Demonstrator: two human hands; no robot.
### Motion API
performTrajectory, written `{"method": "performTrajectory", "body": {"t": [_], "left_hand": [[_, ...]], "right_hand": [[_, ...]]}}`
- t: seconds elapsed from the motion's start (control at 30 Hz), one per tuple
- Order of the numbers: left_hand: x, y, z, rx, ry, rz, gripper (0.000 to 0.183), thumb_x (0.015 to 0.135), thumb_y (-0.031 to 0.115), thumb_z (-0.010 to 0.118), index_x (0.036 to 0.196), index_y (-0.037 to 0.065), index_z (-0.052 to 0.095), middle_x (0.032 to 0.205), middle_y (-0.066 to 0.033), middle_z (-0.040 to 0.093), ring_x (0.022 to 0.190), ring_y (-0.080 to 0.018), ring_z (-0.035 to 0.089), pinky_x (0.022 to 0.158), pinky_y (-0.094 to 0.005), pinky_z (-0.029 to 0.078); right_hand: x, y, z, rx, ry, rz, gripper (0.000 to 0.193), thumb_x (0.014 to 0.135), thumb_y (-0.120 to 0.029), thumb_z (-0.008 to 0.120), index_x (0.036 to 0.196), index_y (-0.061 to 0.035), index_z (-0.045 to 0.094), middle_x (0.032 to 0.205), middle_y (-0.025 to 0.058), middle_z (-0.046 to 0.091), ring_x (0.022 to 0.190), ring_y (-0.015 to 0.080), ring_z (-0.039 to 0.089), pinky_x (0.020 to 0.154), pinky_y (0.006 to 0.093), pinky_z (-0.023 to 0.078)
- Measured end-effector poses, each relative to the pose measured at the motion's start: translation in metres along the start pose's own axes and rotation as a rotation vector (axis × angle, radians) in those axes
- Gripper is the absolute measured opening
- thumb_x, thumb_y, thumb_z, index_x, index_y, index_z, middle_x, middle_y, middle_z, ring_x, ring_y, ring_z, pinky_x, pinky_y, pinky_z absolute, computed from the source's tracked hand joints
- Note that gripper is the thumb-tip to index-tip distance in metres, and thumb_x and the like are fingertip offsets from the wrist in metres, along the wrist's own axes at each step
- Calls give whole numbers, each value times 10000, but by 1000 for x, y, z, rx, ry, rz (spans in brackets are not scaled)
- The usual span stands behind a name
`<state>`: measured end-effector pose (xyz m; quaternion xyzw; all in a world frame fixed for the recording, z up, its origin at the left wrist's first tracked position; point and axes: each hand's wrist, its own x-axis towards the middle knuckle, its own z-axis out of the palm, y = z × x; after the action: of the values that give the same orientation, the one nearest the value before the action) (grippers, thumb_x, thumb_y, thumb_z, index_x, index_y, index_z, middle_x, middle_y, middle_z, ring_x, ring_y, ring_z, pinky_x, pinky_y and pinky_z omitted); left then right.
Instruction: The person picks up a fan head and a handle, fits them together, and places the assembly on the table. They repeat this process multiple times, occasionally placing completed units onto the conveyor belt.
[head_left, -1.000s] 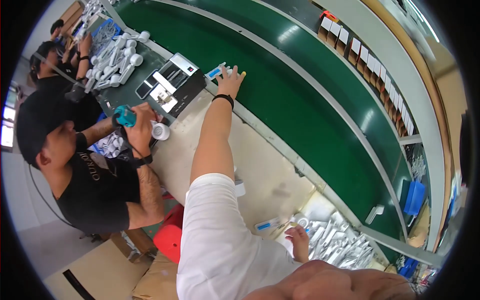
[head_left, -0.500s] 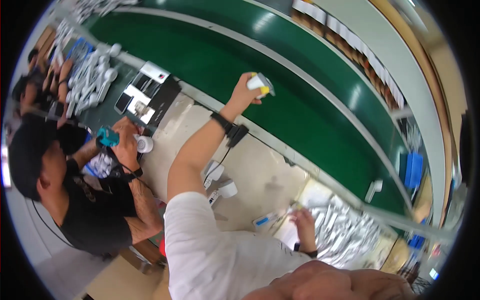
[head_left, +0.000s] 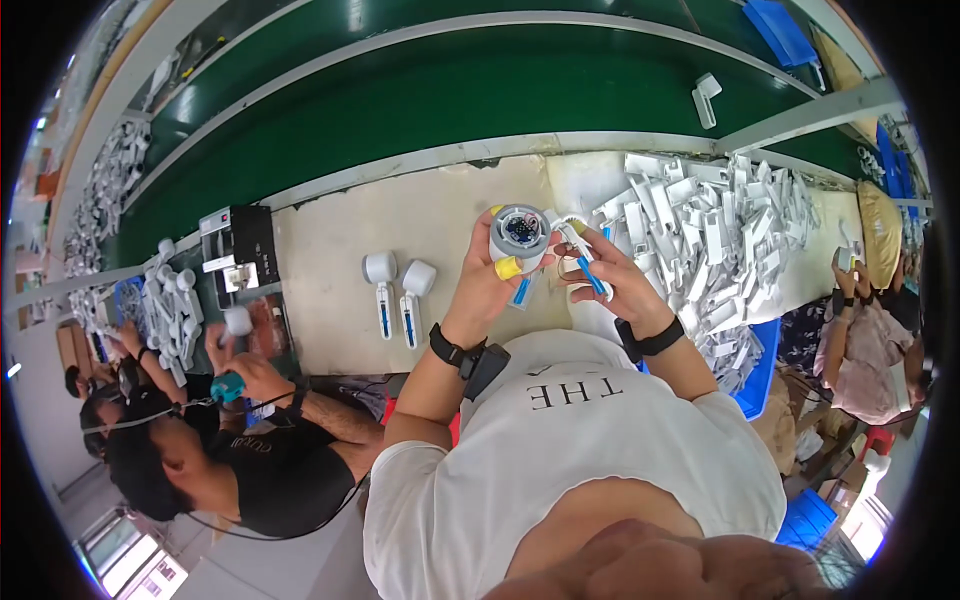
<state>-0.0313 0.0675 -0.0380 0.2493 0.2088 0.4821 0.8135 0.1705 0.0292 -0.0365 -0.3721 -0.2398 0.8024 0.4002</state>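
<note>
Thumb and fingers of the person's left hand point(head_left: 480, 288) close around a round grey-white housing point(head_left: 522, 252), its open face turned up so that a small circuit board point(head_left: 520, 231) shows inside. Yellow covers point(head_left: 508, 268) sit on the thumb and one finger of that hand. Just beside it, the right hand point(head_left: 630, 292) grips a slim white handle piece point(head_left: 574, 240) with a blue strip point(head_left: 592, 276) along it, and thin wires show between the two parts. From where I stand, both pieces are held above the near part of the cream-topped counter point(head_left: 330, 230), in front of the person's white shirt point(head_left: 600, 420). Off to the left, two white devices point(head_left: 382, 270) with round heads and blue-striped handles lie side by side. A big loose heap of white parts point(head_left: 710, 240) spreads over the counter to the right, with a blue bin point(head_left: 766, 365) below its near edge. Along the far side runs a green belt point(head_left: 420, 100), a single white part point(head_left: 706, 100) lying on it near the right end. At the left, close to a black-and-white machine point(head_left: 240, 250), a co-worker in black holds a teal tool point(head_left: 227, 387).
</note>
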Motion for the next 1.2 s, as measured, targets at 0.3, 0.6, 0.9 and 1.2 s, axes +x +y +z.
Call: {"method": "performTrajectory", "body": {"t": [0.3, 0.6, 0.9, 1.2], "left_hand": [[-33, -41, 0, 901, 282, 152, 427, 850, 98, 504, 1244, 48, 345, 1118, -83, 500, 933, -148, 540, 777, -274, 456], [-32, -42, 59, 372, 281, -122, 423, 831, 123, 503, 1219, 68, 345, 906, -53, 528, 698, -102, 501, 587, -221, 414], [-55, -10, 79, 140, -136, -391, 332, 895, 307, 425, 1131, 73, 438, 780, -79, 539, 552, -143, 511, 419, -245, 397], [-53, -5, 89, 171, 86, -443, 501, 907, 430, 372, 1157, 3, 451, 895, -133, 602, 729, -220, 638, 583, -294, 547]], "right_hand": [[-22, 6, 24, -1129, 444, -713, 705, 714, -48, 635, 1312, -12, 264, 1165, 152, 467, 981, 270, 510, 793, 344, 440], [-65, 13, 57, -1089, 46, -543, 740, 729, -36, 605, 1348, -22, 201, 1253, 195, 415, 1132, 312, 446, 863, 334, 423], [-50, 7, -23, -533, -218, -587, 838, 696, -115, 695, 1381, -105, 211, 1345, 110, 326, 1234, 228, 330, 1012, 353, 268], [-58, 50, -1, -43, -229, -261, 841, 716, -293, 679, 1379, -120, 192, 1305, 90, 327, 1189, 219, 372, 957, 380, 354]]}}
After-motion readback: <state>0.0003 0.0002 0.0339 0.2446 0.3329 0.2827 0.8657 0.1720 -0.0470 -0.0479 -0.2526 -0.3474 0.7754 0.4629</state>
